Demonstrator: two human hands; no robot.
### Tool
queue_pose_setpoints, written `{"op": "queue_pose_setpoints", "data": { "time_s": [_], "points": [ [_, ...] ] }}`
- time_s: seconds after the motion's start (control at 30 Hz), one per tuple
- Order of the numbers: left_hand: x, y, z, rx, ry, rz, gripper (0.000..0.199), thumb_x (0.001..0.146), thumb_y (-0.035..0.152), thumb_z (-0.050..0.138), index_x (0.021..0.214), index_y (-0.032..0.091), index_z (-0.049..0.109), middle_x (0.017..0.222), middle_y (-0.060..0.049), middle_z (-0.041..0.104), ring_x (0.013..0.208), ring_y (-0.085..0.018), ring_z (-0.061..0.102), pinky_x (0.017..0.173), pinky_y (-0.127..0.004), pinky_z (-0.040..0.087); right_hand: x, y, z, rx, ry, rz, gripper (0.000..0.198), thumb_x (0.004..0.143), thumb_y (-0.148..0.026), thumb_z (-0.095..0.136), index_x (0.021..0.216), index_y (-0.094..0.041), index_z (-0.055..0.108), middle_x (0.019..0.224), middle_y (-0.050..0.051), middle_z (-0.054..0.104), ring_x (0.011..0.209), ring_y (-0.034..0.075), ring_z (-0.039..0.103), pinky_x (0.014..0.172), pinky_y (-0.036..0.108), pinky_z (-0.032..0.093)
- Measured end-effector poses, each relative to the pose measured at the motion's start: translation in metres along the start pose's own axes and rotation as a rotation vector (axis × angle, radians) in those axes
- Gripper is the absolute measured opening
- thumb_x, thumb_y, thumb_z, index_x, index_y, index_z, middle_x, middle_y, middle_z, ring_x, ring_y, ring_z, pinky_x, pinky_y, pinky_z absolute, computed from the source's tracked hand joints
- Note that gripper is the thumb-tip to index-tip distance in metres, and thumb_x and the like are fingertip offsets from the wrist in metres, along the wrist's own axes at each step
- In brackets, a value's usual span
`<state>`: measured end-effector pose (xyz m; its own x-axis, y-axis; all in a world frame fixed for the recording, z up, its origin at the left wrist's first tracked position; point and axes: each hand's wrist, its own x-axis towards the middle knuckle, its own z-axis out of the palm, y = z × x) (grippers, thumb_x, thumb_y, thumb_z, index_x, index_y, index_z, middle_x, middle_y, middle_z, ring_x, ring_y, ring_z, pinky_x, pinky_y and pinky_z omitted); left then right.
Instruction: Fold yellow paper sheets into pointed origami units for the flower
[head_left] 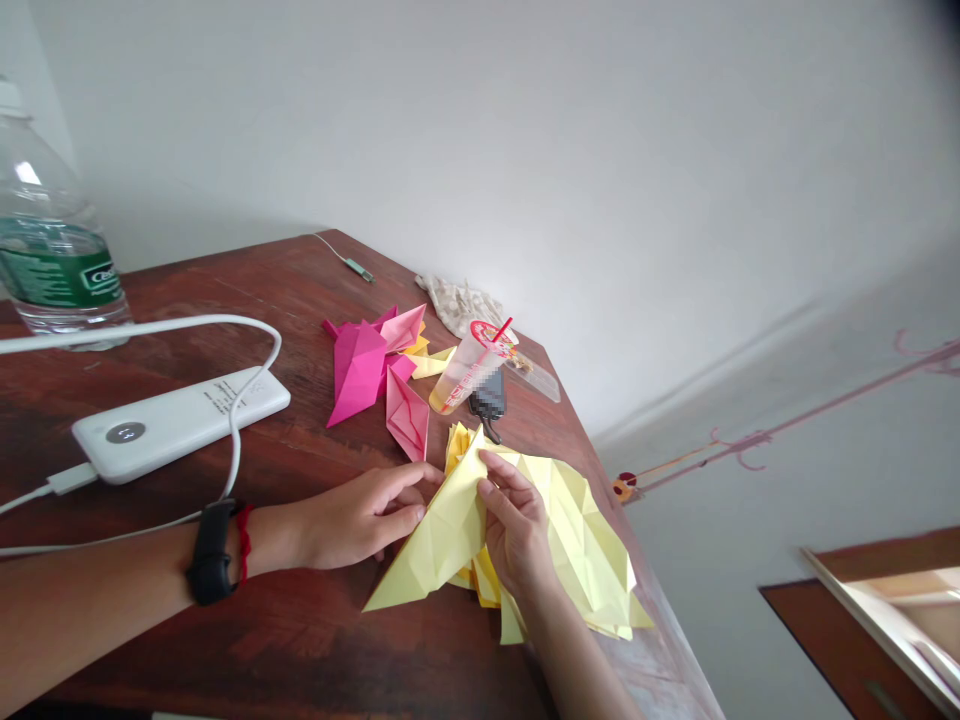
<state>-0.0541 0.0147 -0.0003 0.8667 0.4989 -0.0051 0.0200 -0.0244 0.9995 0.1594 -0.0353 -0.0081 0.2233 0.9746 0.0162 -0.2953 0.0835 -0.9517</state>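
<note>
Between my two hands stands a pale yellow sheet of origami paper (442, 545), creased and folded to a tall pointed shape. My right hand (517, 520) pinches its upper right edge between thumb and fingers. At its left edge, my left hand (371, 515) has its thumb and fingers bent against the paper; some fingertips are hidden behind it. Under and beside my right hand lies a pile of creased yellow paper sheets (589, 535), with deeper yellow pieces partly covered. Beyond my left hand are folded magenta paper (358, 365) and pink paper (407, 415) pieces.
A plastic cup with a red straw (469, 370) stands past the paper, near a blurred dark object (489, 395) and a crumpled cloth (461, 305). At left are a white power bank (180, 425) with a cable and a water bottle (60, 250). The wooden table (300, 640) meets a wall.
</note>
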Motion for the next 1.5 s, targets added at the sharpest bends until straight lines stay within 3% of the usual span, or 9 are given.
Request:
{"op": "queue_pose_setpoints", "data": {
  "time_s": [0.27, 0.5, 0.73, 1.0, 1.3, 1.37, 1.5],
  "points": [
    [0.0002, 0.0033, 0.0018, -0.072, -0.02, 0.034, 0.038, 0.096, 0.028, 0.048, 0.133, 0.02, 0.046, 0.116, -0.01, 0.072, 0.09, -0.02, 0.07, 0.061, -0.023, 0.048, -0.0037, 0.0022, -0.0028, -0.099, -0.041, 0.014, 0.035, 0.077, -0.028, 0.08, 0.112, -0.024, 0.074, 0.088, 0.003, 0.075, 0.074, 0.017, 0.069, 0.067, 0.027, 0.054],
    [0.0009, 0.0029, 0.0012, -0.081, 0.004, -0.01, 0.041, 0.093, 0.033, 0.054, 0.132, 0.022, 0.047, 0.115, -0.01, 0.072, 0.086, -0.021, 0.07, 0.055, -0.021, 0.046, -0.0033, 0.0017, -0.0039, -0.129, -0.093, 0.027, 0.041, 0.079, -0.03, 0.079, 0.119, -0.024, 0.072, 0.106, 0.006, 0.076, 0.09, 0.022, 0.071, 0.078, 0.032, 0.056],
    [0.0027, 0.0009, 0.0016, -0.09, 0.013, -0.044, 0.047, 0.092, 0.039, 0.053, 0.134, 0.021, 0.042, 0.11, -0.011, 0.071, 0.082, -0.021, 0.069, 0.051, -0.021, 0.046, -0.0053, -0.0009, -0.0003, -0.108, -0.131, 0.052, 0.047, 0.078, -0.032, 0.078, 0.124, -0.024, 0.07, 0.112, 0.007, 0.075, 0.095, 0.025, 0.071, 0.085, 0.039, 0.055],
    [0.002, 0.0022, -0.0021, -0.144, -0.029, -0.05, 0.05, 0.09, 0.031, 0.055, 0.138, 0.022, 0.04, 0.122, -0.012, 0.069, 0.095, -0.025, 0.07, 0.052, -0.021, 0.049, -0.0071, -0.0037, 0.0033, -0.098, -0.15, 0.057, 0.052, 0.077, -0.034, 0.076, 0.128, -0.026, 0.068, 0.118, 0.007, 0.074, 0.103, 0.029, 0.07, 0.092, 0.044, 0.053],
    [0.0023, 0.0051, 0.0006, -0.176, -0.044, -0.077, 0.049, 0.091, 0.027, 0.055, 0.137, 0.021, 0.041, 0.12, -0.013, 0.07, 0.094, -0.025, 0.072, 0.053, -0.022, 0.051, -0.0056, -0.0024, -0.0021, -0.09, -0.236, 0.043, 0.053, 0.079, -0.036, 0.075, 0.13, -0.027, 0.066, 0.132, 0.005, 0.067, 0.117, 0.029, 0.064, 0.102, 0.041, 0.046],
    [0.0026, 0.006, 0.0012, -0.183, -0.025, -0.073, 0.046, 0.091, 0.029, 0.057, 0.135, 0.02, 0.044, 0.119, -0.013, 0.071, 0.095, -0.025, 0.072, 0.06, -0.025, 0.054, -0.006, -0.0032, -0.0022, -0.094, -0.264, 0.039, 0.054, 0.08, -0.037, 0.074, 0.133, -0.027, 0.064, 0.134, 0.005, 0.065, 0.122, 0.029, 0.061, 0.105, 0.041, 0.044],
    [0.0048, 0.0071, 0.0014, -0.216, -0.013, 0.001, 0.041, 0.09, 0.032, 0.064, 0.127, 0.018, 0.054, 0.117, -0.012, 0.071, 0.102, -0.024, 0.069, 0.088, -0.036, 0.054, -0.0069, -0.0058, -0.0009, -0.085, -0.321, 0.029, 0.058, 0.08, -0.039, 0.074, 0.135, -0.028, 0.062, 0.139, 0.004, 0.062, 0.126, 0.029, 0.058, 0.105, 0.041, 0.044]
  ]
}}
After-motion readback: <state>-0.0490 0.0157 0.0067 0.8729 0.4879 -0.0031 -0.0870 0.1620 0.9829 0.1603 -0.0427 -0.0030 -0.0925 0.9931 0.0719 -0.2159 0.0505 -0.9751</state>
